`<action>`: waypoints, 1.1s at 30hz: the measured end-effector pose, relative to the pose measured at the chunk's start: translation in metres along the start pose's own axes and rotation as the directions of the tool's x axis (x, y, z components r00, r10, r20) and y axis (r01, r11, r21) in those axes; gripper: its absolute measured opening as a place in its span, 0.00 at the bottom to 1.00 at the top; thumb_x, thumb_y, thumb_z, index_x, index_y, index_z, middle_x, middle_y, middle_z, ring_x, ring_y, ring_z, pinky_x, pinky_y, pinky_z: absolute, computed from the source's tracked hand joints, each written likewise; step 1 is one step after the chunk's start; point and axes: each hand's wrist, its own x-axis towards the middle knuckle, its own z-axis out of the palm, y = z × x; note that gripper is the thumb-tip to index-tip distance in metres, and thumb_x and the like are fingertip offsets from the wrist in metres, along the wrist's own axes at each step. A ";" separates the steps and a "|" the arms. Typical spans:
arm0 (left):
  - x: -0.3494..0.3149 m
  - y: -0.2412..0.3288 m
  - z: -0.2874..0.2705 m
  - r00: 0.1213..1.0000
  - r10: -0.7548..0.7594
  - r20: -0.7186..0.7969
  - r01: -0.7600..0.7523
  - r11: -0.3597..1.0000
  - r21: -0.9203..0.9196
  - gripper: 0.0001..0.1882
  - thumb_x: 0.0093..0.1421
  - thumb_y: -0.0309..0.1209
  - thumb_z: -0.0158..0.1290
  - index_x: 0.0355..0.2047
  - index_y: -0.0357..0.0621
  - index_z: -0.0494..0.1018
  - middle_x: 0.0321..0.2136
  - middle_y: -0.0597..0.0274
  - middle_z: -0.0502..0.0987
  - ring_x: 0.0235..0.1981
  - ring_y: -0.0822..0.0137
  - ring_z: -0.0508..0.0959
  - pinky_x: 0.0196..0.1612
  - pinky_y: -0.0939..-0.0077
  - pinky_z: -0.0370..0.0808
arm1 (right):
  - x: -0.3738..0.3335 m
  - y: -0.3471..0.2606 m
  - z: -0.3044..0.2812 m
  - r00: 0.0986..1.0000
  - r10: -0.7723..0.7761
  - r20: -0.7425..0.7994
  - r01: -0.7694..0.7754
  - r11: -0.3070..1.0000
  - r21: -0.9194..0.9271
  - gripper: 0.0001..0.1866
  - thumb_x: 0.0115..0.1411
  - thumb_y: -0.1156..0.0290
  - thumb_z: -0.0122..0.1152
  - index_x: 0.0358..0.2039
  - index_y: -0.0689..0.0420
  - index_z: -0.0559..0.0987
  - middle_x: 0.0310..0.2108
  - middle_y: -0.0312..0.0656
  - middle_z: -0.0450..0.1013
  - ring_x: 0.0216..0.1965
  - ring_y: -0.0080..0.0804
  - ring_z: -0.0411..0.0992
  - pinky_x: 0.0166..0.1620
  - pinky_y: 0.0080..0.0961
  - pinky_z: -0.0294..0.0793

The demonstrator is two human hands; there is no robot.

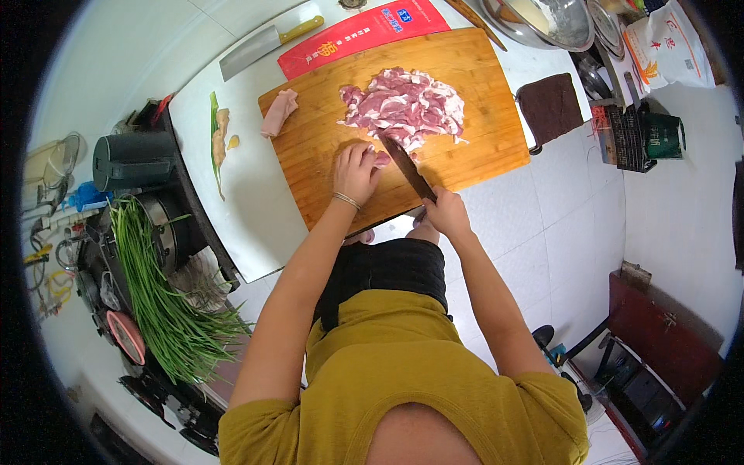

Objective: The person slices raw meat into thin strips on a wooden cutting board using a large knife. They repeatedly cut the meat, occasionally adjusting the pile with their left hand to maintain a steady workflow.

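Observation:
My right hand (446, 214) is closed round the handle of a dark-bladed knife (408, 169), whose tip points away at the near edge of a heap of sliced raw meat (407, 102). Just left of the blade, my left hand (356, 172) has its fingers curled over a small piece of meat (381, 160), pressing it on the wooden cutting board (480, 101). Part of that piece is hidden under the fingers. A pale pink slab of meat or skin (280, 112) lies apart at the board's left edge.
Behind the board lie a cleaver (252, 53) with a yellow handle and a long red box (364, 37). Ginger (222, 128) and a green onion (215, 108) rest at left. A metal bowl (570, 23) stands far right, near a dark cloth (550, 108). Green chives (155, 294) hang lower left.

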 end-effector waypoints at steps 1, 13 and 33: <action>-0.002 0.002 -0.003 1.000 0.011 0.022 -0.010 0.999 -0.043 0.14 0.46 0.32 0.58 0.34 0.43 0.74 0.36 0.61 0.71 0.40 0.57 0.70 0.43 0.63 0.68 | 0.000 0.001 0.001 1.000 -0.004 -0.010 0.004 1.000 0.003 0.13 0.52 0.66 0.58 0.35 0.60 0.77 0.27 0.58 0.74 0.33 0.57 0.73 0.41 0.46 0.70; -0.011 0.018 -0.010 0.999 -0.024 0.040 0.022 0.998 0.058 0.14 0.46 0.33 0.59 0.33 0.41 0.73 0.36 0.58 0.72 0.38 0.56 0.71 0.39 0.64 0.70 | -0.002 -0.020 -0.004 0.999 -0.032 -0.015 0.031 0.997 -0.073 0.10 0.52 0.68 0.55 0.31 0.62 0.75 0.26 0.60 0.74 0.29 0.56 0.74 0.34 0.47 0.73; -0.029 -0.008 0.023 0.990 0.132 0.054 -0.128 0.990 -0.058 0.12 0.46 0.23 0.49 0.33 0.40 0.75 0.37 0.58 0.74 0.40 0.57 0.74 0.42 0.70 0.73 | 0.044 -0.054 0.013 0.987 -0.074 0.141 0.108 0.962 -0.252 0.12 0.50 0.73 0.53 0.37 0.59 0.73 0.30 0.55 0.75 0.34 0.52 0.74 0.38 0.45 0.73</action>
